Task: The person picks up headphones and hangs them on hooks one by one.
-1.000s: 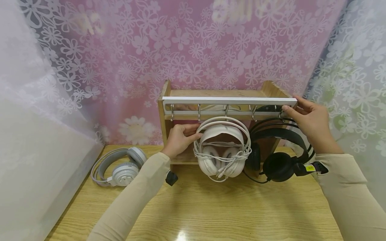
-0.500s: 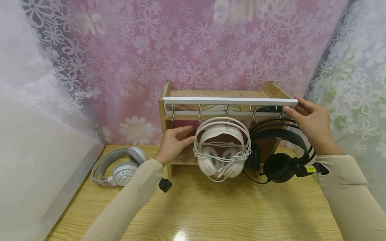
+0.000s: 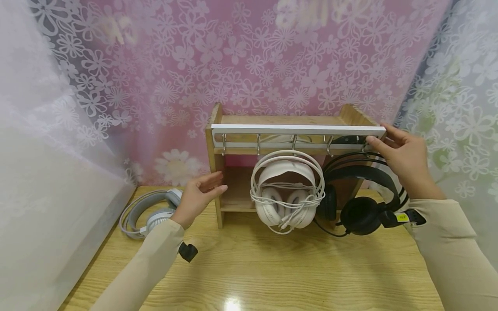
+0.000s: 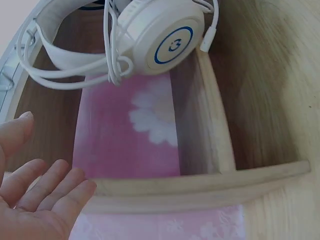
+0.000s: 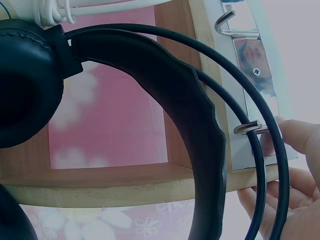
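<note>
White headphones (image 3: 285, 185), their cable wound around them, hang from a middle hook of the white-edged hook rail (image 3: 299, 129) on a wooden shelf rack (image 3: 213, 164). Black headphones (image 3: 359, 216) hang at the rail's right end. My right hand (image 3: 406, 155) grips that end, thumb in front and fingers round the side, as the right wrist view also shows. Beside the rack's left side panel, my left hand (image 3: 196, 196) holds nothing, its fingers extended. Grey-white headphones (image 3: 155, 216) lie on the table behind it, partly hidden by the left hand and sleeve.
The rack stands on a wood-grain table (image 3: 280, 276) against a pink floral curtain (image 3: 249, 65). Bare hooks (image 3: 258, 144) are on the left part of the rail. White sheeting (image 3: 50, 194) rises at the left, and a pale floral curtain (image 3: 459, 142) at the right.
My left hand has come away from the white headphones and moved left and down towards the grey-white ones. The right hand stays on the rack's end.
</note>
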A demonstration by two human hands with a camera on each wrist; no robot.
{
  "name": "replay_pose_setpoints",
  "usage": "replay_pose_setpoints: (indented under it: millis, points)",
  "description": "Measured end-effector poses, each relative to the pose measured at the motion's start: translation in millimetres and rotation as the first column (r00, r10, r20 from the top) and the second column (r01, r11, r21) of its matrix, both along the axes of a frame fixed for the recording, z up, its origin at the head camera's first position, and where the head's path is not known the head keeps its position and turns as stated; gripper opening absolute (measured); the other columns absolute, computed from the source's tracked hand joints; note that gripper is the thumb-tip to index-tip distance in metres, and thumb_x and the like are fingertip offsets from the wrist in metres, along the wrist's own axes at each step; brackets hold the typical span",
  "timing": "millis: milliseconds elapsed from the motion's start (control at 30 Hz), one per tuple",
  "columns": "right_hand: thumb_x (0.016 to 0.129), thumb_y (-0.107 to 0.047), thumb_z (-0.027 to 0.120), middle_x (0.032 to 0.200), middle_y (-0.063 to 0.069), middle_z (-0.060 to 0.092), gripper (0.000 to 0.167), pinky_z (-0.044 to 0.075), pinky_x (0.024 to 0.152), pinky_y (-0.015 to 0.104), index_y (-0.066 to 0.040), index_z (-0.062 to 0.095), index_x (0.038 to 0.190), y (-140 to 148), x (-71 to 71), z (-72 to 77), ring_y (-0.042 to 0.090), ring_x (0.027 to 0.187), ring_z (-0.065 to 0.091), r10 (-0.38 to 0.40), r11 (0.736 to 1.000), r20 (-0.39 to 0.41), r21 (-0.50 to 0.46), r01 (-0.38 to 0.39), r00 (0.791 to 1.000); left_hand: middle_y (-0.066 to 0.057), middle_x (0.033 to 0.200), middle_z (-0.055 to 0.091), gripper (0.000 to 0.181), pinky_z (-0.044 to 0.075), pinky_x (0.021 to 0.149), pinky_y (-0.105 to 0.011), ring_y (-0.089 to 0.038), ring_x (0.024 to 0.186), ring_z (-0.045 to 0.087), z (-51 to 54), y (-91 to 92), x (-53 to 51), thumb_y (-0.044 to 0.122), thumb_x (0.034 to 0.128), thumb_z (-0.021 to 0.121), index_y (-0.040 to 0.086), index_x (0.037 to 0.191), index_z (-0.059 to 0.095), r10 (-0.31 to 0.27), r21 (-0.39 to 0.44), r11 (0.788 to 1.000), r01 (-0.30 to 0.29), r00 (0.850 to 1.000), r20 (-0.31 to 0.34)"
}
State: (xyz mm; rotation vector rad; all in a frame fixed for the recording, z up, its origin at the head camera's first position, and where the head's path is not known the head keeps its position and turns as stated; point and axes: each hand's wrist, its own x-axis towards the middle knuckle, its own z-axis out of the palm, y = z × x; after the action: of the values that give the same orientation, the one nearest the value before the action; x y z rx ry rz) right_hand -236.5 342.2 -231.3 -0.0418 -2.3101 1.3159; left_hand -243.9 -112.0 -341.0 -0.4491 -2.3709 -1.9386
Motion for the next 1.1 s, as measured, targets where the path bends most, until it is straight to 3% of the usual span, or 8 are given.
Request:
replay_pose_setpoints:
  millis: [200,533,800,1100]
  points:
    - [0.088,-0.031,0.069,0.145,0.011,0.046,0.063,0.046,0.071,0.002,-0.019,0.043,0.145,0,-1.2,0.5,-0.014,0.101,0.057,-0.002,1.000,-0.004,0.001,0.002,1.000,-0.006,0.139,0.054,0.057,0.043,0.104,-0.040,-0.022,0.127,0.051,-8.8,-14.5,5.1,0.028,0.0871,0.072,0.013,0.139,0.052,0.003,0.018,1.000,-0.004,1.000,0.020]
    - [0.088,-0.028,0.070,0.143,0.010,0.048,0.063,0.047,0.071,0.003,-0.017,0.044,0.144,0,-1.8,-1.0,-0.019,0.092,0.055,0.007,1.000,-0.021,-0.012,-0.007,1.000,-0.004,0.141,0.051,0.060,0.040,0.107,-0.040,-0.020,0.130,0.048,-26.2,-38.8,8.6,0.031,0.0874,0.071,0.014,0.140,0.050,0.043,-0.028,0.999,-0.041,0.997,0.067]
    - [0.088,-0.031,0.069,0.144,0.011,0.047,0.063,0.046,0.071,0.002,-0.019,0.044,0.145,0,-1.0,-0.2,-0.017,0.096,0.056,-0.004,1.000,-0.007,-0.005,0.004,1.000,-0.004,0.143,0.049,0.064,0.045,0.101,-0.031,-0.021,0.132,0.045,-39.7,-55.4,9.2,0.037,0.0860,0.071,0.015,0.141,0.049,0.076,-0.043,0.996,-0.073,0.993,0.091]
    - [0.087,-0.031,0.070,0.143,0.010,0.048,0.064,0.046,0.071,0.002,-0.017,0.044,0.144,-2,0.7,0.7,-0.019,0.091,0.055,-0.012,1.000,-0.003,-0.015,0.012,1.000,-0.006,0.146,0.046,0.063,0.040,0.107,-0.044,-0.026,0.135,0.042,-56.9,-77.8,13.1,0.038,0.0894,0.068,0.014,0.143,0.046,0.148,-0.154,0.979,-0.131,0.984,0.104]
